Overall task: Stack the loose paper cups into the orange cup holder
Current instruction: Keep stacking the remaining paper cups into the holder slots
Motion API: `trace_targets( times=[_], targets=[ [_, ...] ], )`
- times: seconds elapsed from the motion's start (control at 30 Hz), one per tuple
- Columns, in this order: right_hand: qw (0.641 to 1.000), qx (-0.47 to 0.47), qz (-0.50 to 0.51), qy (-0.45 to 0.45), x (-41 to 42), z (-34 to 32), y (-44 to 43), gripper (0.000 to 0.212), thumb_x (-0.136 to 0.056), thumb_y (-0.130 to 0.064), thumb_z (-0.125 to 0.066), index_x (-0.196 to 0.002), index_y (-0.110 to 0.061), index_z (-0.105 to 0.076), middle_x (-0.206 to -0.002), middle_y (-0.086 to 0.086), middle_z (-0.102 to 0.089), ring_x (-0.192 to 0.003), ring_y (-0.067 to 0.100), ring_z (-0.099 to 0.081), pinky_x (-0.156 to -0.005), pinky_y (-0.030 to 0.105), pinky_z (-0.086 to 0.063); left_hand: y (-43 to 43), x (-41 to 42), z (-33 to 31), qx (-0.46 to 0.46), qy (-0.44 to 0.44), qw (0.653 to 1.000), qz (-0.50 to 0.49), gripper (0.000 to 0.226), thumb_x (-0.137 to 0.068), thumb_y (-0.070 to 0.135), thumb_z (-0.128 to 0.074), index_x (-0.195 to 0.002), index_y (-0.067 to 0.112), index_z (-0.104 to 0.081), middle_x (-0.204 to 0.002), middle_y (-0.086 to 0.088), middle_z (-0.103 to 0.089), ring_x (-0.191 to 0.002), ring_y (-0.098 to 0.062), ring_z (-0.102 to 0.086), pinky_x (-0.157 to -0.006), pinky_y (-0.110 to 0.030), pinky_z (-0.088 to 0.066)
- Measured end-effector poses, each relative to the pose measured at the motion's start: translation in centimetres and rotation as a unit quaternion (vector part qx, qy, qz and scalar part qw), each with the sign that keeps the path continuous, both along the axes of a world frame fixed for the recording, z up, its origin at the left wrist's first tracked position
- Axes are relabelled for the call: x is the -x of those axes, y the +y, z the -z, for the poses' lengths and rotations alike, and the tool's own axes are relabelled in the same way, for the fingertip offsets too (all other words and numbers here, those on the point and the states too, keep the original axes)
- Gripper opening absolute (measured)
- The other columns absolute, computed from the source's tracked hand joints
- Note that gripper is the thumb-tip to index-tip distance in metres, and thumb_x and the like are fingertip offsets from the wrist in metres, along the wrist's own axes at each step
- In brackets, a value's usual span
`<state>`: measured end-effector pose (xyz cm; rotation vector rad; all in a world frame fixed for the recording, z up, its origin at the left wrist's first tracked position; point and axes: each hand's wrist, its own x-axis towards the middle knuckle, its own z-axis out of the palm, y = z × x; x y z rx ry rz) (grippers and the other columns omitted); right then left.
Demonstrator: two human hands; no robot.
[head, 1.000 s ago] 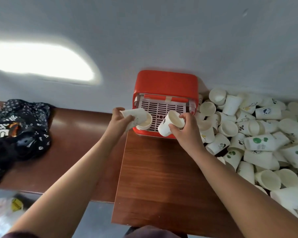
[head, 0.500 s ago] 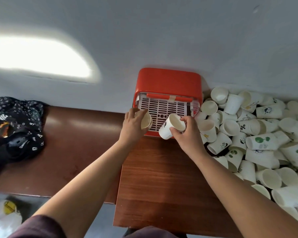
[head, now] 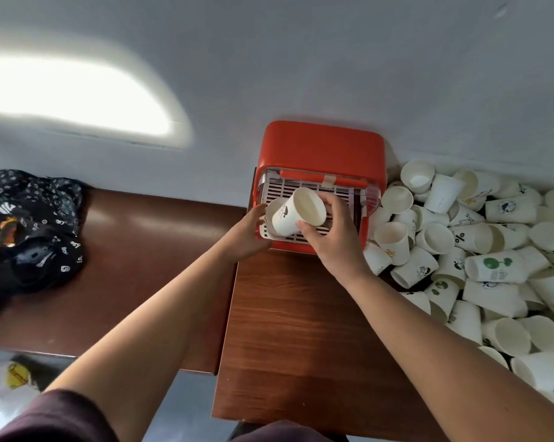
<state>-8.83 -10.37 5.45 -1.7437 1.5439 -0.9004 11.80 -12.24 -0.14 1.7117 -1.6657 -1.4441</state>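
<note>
The orange cup holder [head: 320, 148] stands against the wall on a wooden table, its white slatted grille [head: 333, 189] facing up. My right hand [head: 333, 237] holds a white paper cup [head: 296, 215] with a small black print, tilted mouth-up over the grille's left part. Behind that cup, a second cup's rim [head: 271, 208] shows at the holder's left edge. My left hand [head: 247, 234] is at that edge, fingertips by the second cup; whether it grips the cup is hidden. A heap of loose paper cups [head: 479, 250] fills the table to the right.
The wooden table [head: 301, 330] has bare surface in front of the holder. A darker brown table [head: 142, 250] adjoins on the left, with black patterned fabric [head: 27, 231] at its far left. A plastic bag [head: 8, 384] lies on the floor lower left.
My right hand has carried its cup left and up, over the grille and onto the cup at the holder's left edge. My left hand has stayed at that edge, now partly covered by the cup.
</note>
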Motion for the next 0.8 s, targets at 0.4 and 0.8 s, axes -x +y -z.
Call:
trace_targets(
  times=[0.4, 0.8],
  targets=[
    [0.979, 0.072, -0.048, 0.185, -2.9, 1.8, -1.3, 0.072, -0.081, -0.024, -0.078, -0.141, -0.011, -0.043, -0.141, 0.004, -0.045, -0.129, 0.021, -0.048, -0.105, 0.032, -0.047, 0.5, 0.4, 0.9, -0.071, 0.185, 0.968, -0.156, 0.043, -0.103, 0.054, -0.038, -0.136, 0.033, -0.055, -0.128, 0.014, -0.063, -0.124, -0.005, -0.056, -0.105, -0.029, -0.046],
    [0.963, -0.162, -0.091, 0.194, -2.6, 3.4, -2.8, 0.08, -0.087, -0.028, -0.073, -0.153, -0.022, -0.028, -0.149, 0.005, -0.045, -0.135, 0.025, -0.043, -0.106, 0.036, -0.039, 0.5, 1.1, 1.9, 0.057, 0.019, 0.991, -0.122, 0.041, -0.101, 0.028, -0.054, -0.142, 0.025, -0.052, -0.134, 0.007, -0.062, -0.115, -0.009, -0.061, -0.09, -0.025, -0.048]
  ],
)
